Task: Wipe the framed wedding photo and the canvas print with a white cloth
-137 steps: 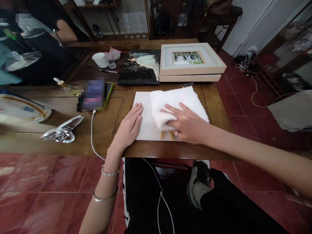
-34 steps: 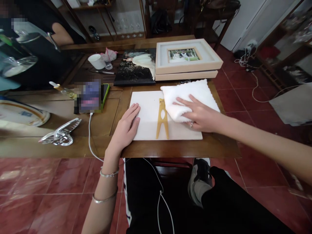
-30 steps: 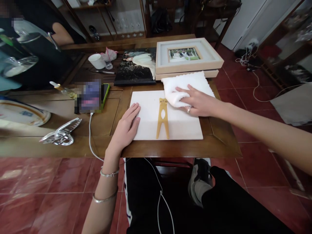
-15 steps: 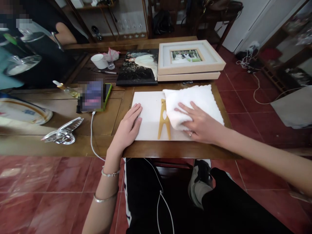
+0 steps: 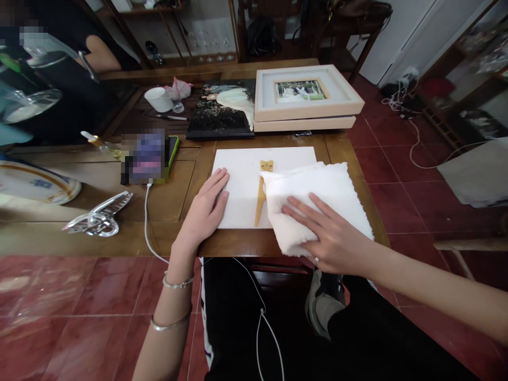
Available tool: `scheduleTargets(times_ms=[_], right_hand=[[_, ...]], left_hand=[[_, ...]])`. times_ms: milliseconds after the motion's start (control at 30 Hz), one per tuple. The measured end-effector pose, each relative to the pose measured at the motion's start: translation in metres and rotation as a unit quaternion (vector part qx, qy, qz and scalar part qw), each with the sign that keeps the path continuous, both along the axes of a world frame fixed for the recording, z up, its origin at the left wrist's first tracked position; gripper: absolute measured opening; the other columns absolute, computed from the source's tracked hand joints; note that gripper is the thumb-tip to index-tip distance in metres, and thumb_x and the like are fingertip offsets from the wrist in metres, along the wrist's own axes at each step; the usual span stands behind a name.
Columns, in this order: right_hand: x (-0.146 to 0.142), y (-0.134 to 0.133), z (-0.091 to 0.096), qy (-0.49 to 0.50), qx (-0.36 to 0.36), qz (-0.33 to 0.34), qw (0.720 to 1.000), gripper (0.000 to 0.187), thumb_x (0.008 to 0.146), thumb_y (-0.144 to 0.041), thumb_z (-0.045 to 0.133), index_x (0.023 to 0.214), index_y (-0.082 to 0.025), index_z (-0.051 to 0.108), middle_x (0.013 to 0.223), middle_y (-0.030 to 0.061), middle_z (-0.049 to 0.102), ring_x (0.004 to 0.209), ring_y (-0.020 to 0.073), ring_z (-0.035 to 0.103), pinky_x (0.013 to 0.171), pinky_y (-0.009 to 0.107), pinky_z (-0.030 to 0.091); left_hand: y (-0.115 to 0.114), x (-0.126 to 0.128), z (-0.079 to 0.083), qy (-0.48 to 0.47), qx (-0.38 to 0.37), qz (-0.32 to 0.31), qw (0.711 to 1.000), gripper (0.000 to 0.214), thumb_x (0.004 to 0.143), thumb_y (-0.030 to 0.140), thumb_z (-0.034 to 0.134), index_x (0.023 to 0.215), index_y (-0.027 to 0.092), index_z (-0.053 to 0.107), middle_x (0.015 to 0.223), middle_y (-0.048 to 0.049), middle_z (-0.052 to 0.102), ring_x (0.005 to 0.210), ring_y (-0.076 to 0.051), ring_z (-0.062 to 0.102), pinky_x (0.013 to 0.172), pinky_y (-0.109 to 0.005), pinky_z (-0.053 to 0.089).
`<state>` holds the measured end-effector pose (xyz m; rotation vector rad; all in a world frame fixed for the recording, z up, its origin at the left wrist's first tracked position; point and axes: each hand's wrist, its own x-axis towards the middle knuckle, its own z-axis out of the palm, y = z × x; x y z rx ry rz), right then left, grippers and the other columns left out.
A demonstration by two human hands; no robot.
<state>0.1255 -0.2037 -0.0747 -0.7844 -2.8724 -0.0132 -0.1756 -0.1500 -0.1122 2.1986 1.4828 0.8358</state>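
Note:
A white board [image 5: 242, 180], the back of a picture frame with a yellow-tan stand piece [image 5: 262, 190] on it, lies flat on the wooden table [image 5: 166, 196] in front of me. My left hand [image 5: 204, 209] rests flat on the board's left edge, fingers stretched out. My right hand [image 5: 331, 238] presses flat on a folded white towel [image 5: 317, 196] at the board's near right corner, over the table's front edge. The towel covers the board's right part and some of the stand piece.
Two stacked pale wooden picture frames [image 5: 305, 98] and a dark photo print [image 5: 222, 108] lie behind the board. To the left are a phone [image 5: 148, 151] with a white cable, a silver hair clip [image 5: 97, 219], a plate [image 5: 34, 182], a white cup [image 5: 156, 98]. Another person sits far left.
My right hand has slid the towel from the board's far right corner toward me to its near right corner. The top of the stand piece now shows. My left hand has stayed put.

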Motion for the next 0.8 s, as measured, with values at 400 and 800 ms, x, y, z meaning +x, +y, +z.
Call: scheduleTargets(times_ms=[400, 800], right_hand=[[0.007, 0.110, 0.005, 0.001, -0.006, -0.017, 1.000, 0.026, 0.088, -0.015, 0.053, 0.107, -0.014, 0.070, 0.143, 0.0193, 0.054, 0.143, 0.0321, 0.037, 0.110, 0.062, 0.036], [-0.016, 0.103, -0.002, 0.081, -0.048, -0.143, 0.985, 0.037, 0.087, -0.011, 0.049, 0.118, -0.013, 0.068, 0.144, 0.0185, 0.053, 0.143, 0.0343, 0.037, 0.113, 0.064, 0.029]], left_hand=[[0.000, 0.000, 0.000, -0.001, 0.004, -0.001, 1.000, 0.048, 0.102, 0.041, 0.039, 0.141, 0.015, 0.052, 0.153, -0.0113, 0.044, 0.145, -0.023, 0.036, 0.123, -0.044, 0.027], [0.000, 0.000, 0.001, -0.003, -0.005, 0.000, 1.000, 0.049, 0.101, 0.042, 0.039, 0.142, 0.018, 0.051, 0.154, -0.0093, 0.043, 0.146, -0.025, 0.035, 0.123, -0.047, 0.027]])
